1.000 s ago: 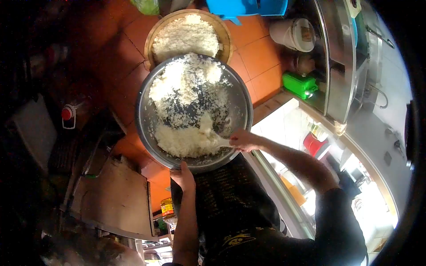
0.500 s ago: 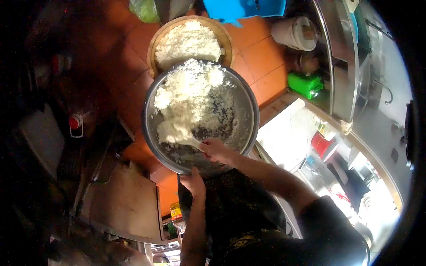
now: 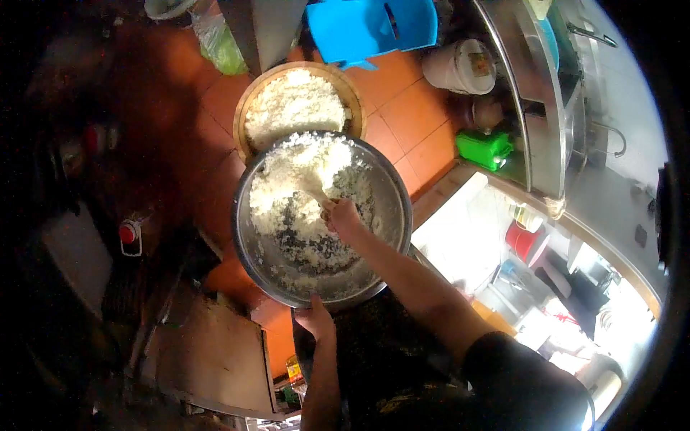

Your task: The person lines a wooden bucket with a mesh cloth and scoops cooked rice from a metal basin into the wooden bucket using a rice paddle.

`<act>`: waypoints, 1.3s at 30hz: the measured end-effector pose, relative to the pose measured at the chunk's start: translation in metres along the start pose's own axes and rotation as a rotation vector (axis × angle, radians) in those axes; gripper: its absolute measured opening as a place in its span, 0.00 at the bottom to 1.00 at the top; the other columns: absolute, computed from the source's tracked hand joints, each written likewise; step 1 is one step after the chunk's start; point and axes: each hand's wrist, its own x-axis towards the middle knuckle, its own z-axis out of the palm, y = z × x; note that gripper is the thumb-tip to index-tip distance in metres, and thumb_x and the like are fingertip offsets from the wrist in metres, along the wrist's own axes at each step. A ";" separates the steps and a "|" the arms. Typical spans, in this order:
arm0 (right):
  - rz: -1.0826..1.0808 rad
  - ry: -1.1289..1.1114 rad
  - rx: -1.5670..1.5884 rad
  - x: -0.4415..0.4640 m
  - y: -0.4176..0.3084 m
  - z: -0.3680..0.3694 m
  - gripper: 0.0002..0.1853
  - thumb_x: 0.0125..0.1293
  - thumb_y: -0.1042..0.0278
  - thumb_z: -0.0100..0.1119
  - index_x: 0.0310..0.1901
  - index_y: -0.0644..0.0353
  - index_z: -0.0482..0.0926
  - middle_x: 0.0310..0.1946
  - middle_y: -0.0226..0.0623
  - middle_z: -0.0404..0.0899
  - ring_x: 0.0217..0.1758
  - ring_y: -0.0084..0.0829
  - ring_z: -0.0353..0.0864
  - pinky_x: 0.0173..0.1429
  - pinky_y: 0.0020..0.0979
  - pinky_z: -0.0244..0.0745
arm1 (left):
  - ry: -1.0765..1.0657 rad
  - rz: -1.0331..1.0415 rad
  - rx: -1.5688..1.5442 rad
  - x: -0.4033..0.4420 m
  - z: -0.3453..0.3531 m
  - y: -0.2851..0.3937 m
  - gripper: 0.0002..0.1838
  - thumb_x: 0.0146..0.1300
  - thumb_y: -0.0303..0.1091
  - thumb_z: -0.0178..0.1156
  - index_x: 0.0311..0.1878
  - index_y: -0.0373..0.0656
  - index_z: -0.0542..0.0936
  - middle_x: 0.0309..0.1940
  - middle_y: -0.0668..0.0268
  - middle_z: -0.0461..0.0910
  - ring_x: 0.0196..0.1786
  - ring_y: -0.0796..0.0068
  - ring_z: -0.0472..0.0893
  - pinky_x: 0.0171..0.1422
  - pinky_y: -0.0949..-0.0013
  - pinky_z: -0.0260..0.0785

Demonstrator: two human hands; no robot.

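My right hand (image 3: 342, 218) is closed round the handle of a pale rice paddle (image 3: 314, 188), whose blade is down in white cooked rice (image 3: 277, 190). The rice lies heaped toward the far side of a large metal bowl (image 3: 384, 276), with loose grains scattered over its near half. At the bowl's near edge my left hand (image 3: 315, 319) grips the rim, thumb on top and fingers hidden underneath. Just beyond, partly covered by the bowl, a round wooden tub (image 3: 243, 118) holds a mound of rice.
Orange floor tiles (image 3: 413, 118) surround the tub. Behind it sits a blue plastic piece (image 3: 352, 32). To the right are a white bucket (image 3: 463, 68), a green jug (image 3: 483, 149) and a metal counter (image 3: 517, 65). A brown board-like surface (image 3: 215, 366) lies at lower left.
The paddle has moved from the bowl's near left to the rice on the far side. My right hand has gone forward with it. My left hand still holds the rim.
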 end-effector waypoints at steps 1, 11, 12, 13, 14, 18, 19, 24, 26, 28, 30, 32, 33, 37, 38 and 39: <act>-0.019 -0.056 0.014 0.005 -0.001 -0.005 0.10 0.71 0.67 0.50 0.34 0.64 0.74 0.22 0.37 0.72 0.17 0.25 0.64 0.20 0.31 0.57 | 0.025 0.006 -0.009 0.002 0.002 -0.009 0.10 0.54 0.24 0.58 0.38 0.28 0.73 0.32 0.58 0.77 0.30 0.67 0.73 0.36 0.64 0.65; -0.286 -0.008 -0.690 0.019 -0.026 -0.050 0.11 0.68 0.64 0.54 0.31 0.60 0.79 0.29 0.36 0.78 0.28 0.28 0.75 0.33 0.37 0.70 | -0.099 0.219 0.113 0.031 0.036 0.007 0.11 0.59 0.27 0.59 0.42 0.30 0.75 0.36 0.57 0.78 0.33 0.63 0.74 0.39 0.59 0.67; -0.281 -0.005 -0.734 0.015 -0.030 -0.049 0.11 0.67 0.63 0.54 0.31 0.60 0.79 0.29 0.35 0.78 0.30 0.28 0.76 0.34 0.37 0.71 | -0.103 0.215 0.127 0.032 0.038 0.012 0.11 0.59 0.27 0.59 0.42 0.30 0.75 0.36 0.57 0.78 0.33 0.62 0.75 0.39 0.59 0.67; -0.275 -0.004 -0.769 0.013 -0.032 -0.048 0.11 0.67 0.63 0.54 0.31 0.60 0.79 0.30 0.35 0.79 0.31 0.28 0.77 0.35 0.38 0.72 | -0.100 0.213 0.140 0.035 0.041 0.015 0.11 0.59 0.27 0.59 0.43 0.30 0.75 0.36 0.57 0.78 0.33 0.62 0.75 0.39 0.59 0.67; -0.266 -0.002 -0.808 0.009 -0.033 -0.044 0.11 0.67 0.62 0.54 0.31 0.60 0.80 0.30 0.35 0.79 0.32 0.28 0.78 0.36 0.38 0.73 | -0.099 0.214 0.154 0.033 0.041 0.020 0.11 0.59 0.27 0.60 0.43 0.30 0.75 0.36 0.57 0.77 0.33 0.62 0.75 0.39 0.59 0.67; -0.338 -0.076 -1.006 -0.009 -0.013 -0.061 0.11 0.64 0.61 0.55 0.30 0.59 0.80 0.29 0.36 0.79 0.32 0.30 0.78 0.38 0.39 0.74 | -0.109 0.219 0.169 0.041 0.034 0.013 0.12 0.59 0.27 0.60 0.43 0.30 0.75 0.37 0.56 0.77 0.34 0.61 0.75 0.39 0.58 0.67; -0.374 -0.105 -1.100 -0.012 -0.002 -0.072 0.11 0.63 0.61 0.55 0.30 0.59 0.80 0.29 0.36 0.78 0.32 0.31 0.78 0.38 0.39 0.74 | -0.105 0.224 0.158 0.042 0.027 0.006 0.12 0.59 0.27 0.60 0.43 0.30 0.75 0.37 0.56 0.77 0.34 0.61 0.75 0.39 0.58 0.67; -0.606 -0.451 -2.065 0.000 0.036 -0.089 0.11 0.60 0.59 0.57 0.29 0.58 0.81 0.26 0.38 0.77 0.30 0.35 0.77 0.39 0.40 0.73 | -0.070 0.227 0.102 0.032 0.009 -0.016 0.12 0.59 0.27 0.61 0.44 0.30 0.74 0.38 0.56 0.77 0.35 0.60 0.75 0.39 0.57 0.68; -0.316 -0.492 -2.159 0.022 0.031 -0.063 0.14 0.63 0.57 0.55 0.32 0.60 0.81 0.27 0.40 0.76 0.31 0.35 0.77 0.38 0.40 0.73 | -0.066 0.189 0.077 0.025 0.013 -0.019 0.12 0.59 0.27 0.61 0.44 0.30 0.74 0.39 0.56 0.77 0.35 0.60 0.75 0.38 0.57 0.68; -0.580 -0.260 -2.153 0.048 0.043 -0.045 0.14 0.67 0.59 0.53 0.37 0.62 0.79 0.29 0.40 0.76 0.31 0.33 0.77 0.36 0.38 0.74 | -0.067 0.156 0.068 0.021 0.015 -0.019 0.13 0.59 0.27 0.61 0.44 0.30 0.74 0.39 0.56 0.77 0.35 0.60 0.75 0.38 0.57 0.68; -0.729 -0.098 -1.956 0.078 0.064 -0.035 0.13 0.69 0.61 0.51 0.40 0.63 0.78 0.29 0.40 0.76 0.29 0.31 0.76 0.34 0.36 0.73 | -0.055 0.139 0.078 0.017 0.012 -0.019 0.13 0.60 0.27 0.62 0.44 0.30 0.74 0.39 0.56 0.77 0.36 0.59 0.76 0.38 0.56 0.68; -0.654 -0.098 -1.354 0.113 0.089 -0.033 0.11 0.70 0.64 0.51 0.43 0.65 0.75 0.27 0.39 0.74 0.27 0.29 0.73 0.30 0.34 0.70 | -0.041 0.130 0.088 0.014 0.011 -0.018 0.13 0.60 0.27 0.62 0.44 0.30 0.74 0.40 0.56 0.77 0.36 0.59 0.76 0.38 0.56 0.68; -0.585 -0.123 -1.078 0.114 0.088 -0.029 0.10 0.71 0.66 0.51 0.44 0.65 0.74 0.26 0.38 0.73 0.25 0.28 0.72 0.28 0.34 0.69 | -0.030 0.132 0.096 0.014 0.011 -0.017 0.13 0.60 0.27 0.62 0.44 0.30 0.74 0.40 0.55 0.77 0.36 0.59 0.76 0.38 0.56 0.68; -0.361 -0.237 -0.593 0.088 0.036 -0.023 0.09 0.72 0.67 0.50 0.41 0.65 0.73 0.23 0.37 0.71 0.20 0.26 0.68 0.23 0.33 0.64 | 0.013 0.190 0.164 0.017 0.011 -0.022 0.13 0.60 0.27 0.63 0.45 0.30 0.74 0.41 0.55 0.77 0.37 0.58 0.76 0.38 0.55 0.69; -0.355 -0.287 -0.200 0.062 0.018 -0.023 0.09 0.72 0.67 0.50 0.40 0.65 0.73 0.22 0.37 0.71 0.19 0.26 0.67 0.23 0.33 0.63 | 0.046 0.266 0.254 0.021 0.010 -0.029 0.13 0.60 0.27 0.63 0.45 0.30 0.74 0.41 0.55 0.77 0.37 0.58 0.76 0.38 0.55 0.69; -0.340 -0.327 0.194 0.049 0.009 -0.026 0.09 0.72 0.67 0.50 0.38 0.65 0.73 0.22 0.38 0.71 0.18 0.26 0.67 0.22 0.33 0.63 | 0.104 0.431 0.420 0.023 0.007 -0.039 0.14 0.60 0.27 0.63 0.45 0.30 0.74 0.41 0.55 0.77 0.37 0.58 0.76 0.38 0.55 0.69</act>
